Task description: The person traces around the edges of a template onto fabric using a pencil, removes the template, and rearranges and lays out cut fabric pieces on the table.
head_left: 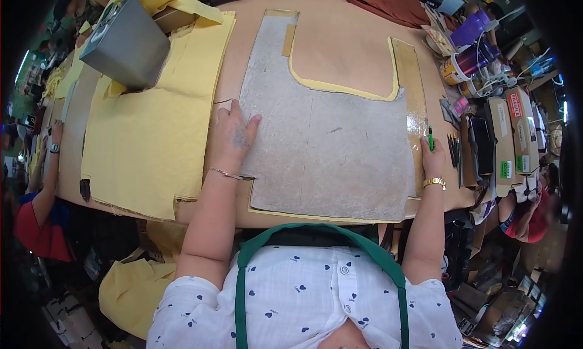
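Note:
A large grey U-shaped template (328, 149) lies flat on the brown table cover, with yellow fabric (340, 88) showing along its edges. My left hand (235, 133) rests with fingers spread at the template's left edge, partly on the table. My right hand (433, 158) is closed around a green pencil (430, 139), tip pointing away from me, beside the template's right side. A tan, taped cardboard strip (414, 106) runs along that side.
To the left, a stack of yellow fabric (152, 149) carries a grey metal block (129, 44). Several dark pencils (455, 152), boxes (507, 130) and a purple tumbler (477, 56) crowd the right edge. Rust-coloured cloth (385, 3) lies at the far side. Other people sit at both sides.

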Demonstrator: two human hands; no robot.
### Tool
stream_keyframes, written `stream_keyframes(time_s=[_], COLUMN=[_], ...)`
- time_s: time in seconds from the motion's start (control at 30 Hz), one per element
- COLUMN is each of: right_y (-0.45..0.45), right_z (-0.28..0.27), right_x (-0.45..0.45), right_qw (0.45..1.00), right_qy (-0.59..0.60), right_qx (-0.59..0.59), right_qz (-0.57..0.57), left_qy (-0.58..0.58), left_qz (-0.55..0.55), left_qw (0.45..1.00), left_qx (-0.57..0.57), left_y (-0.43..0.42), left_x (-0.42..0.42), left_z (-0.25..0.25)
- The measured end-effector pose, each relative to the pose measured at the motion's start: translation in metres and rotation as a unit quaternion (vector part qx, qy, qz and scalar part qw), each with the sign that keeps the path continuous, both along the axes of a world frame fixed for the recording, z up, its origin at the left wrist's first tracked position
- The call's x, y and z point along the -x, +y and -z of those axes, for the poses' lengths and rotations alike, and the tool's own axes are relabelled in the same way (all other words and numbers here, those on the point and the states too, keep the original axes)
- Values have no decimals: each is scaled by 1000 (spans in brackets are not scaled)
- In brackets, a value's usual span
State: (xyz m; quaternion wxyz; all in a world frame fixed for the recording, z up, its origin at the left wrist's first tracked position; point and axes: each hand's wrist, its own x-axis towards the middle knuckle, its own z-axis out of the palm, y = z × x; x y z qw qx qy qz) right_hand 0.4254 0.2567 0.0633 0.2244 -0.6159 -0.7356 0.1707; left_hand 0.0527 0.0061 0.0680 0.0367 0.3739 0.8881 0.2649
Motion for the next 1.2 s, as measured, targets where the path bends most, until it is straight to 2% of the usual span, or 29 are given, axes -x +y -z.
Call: stream_keyframes(time_s=[0.37,0.47,0.57,0.7,1.2], right_y=[5,5,12,7,9], right_z=[3,4,9,7,6], right_x=[-3,-5,-10,-5,-7], right_qw=[999,998,999,999,999], right_qy=[22,50,25,20,-10], right_qx=[11,13,8,-3,-8], right_qz=[-21,-48,-44,-46,-39], left_qy=[20,48,-154,-142,-170], left_qz=[22,57,42,37,38], left_qw=[999,997,981,987,978], left_qx=[41,-2,-110,-67,-118], left_y=[-4,-11,-19,-34,-35], left_x=[9,24,44,38,30], left_z=[-2,9,20,14,14])
